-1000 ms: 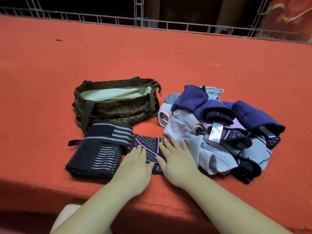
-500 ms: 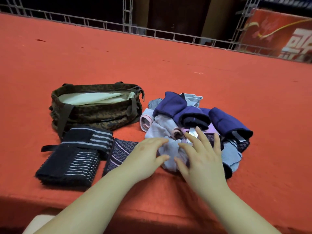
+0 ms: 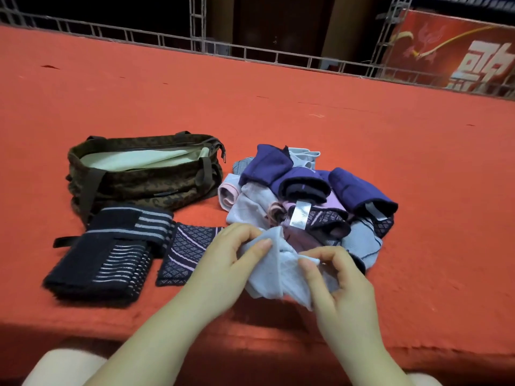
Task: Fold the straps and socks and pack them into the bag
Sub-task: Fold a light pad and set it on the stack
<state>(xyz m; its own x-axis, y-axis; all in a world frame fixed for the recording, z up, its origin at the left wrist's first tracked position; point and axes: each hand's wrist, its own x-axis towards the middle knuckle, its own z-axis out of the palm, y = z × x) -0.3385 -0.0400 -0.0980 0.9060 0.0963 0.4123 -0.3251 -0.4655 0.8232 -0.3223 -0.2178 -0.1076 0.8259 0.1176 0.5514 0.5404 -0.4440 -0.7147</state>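
Step in hand: a pale grey-blue sock (image 3: pixel 274 270) is being lifted out of the heap and opened up for folding, by my reading.
Left hand (image 3: pixel 223 263): thumb and fingers pinch the sock's upper left edge, just in front of the folded patterned sock.
Right hand (image 3: pixel 341 285): fingertips curled in, pinching the sock's right edge, close to the near edge of the red surface (image 3: pixel 362 129).
Doing it well: I'd pull the two pinched edges apart until the fabric lies straight and free of the heap, lay it flat near the front edge, then fold it once. It looks thin and limp, so it should bunch unless kept taut.
The sock: sheer, crumpled, sagging in soft creases between the hands; its far end touches the pile.
Pile of socks and straps (image 3: pixel 312 196): loose, unfolded, right of centre, with purple, lilac and grey pieces tangled.
Folded pieces: a dark striped strap (image 3: pixel 108 252) and a diamond-patterned sock (image 3: pixel 185 253) lie side by side toward the front left.
Bag (image 3: pixel 145 176): camouflage, unzipped, pale lining showing, behind the folded pieces, just left of the pile.
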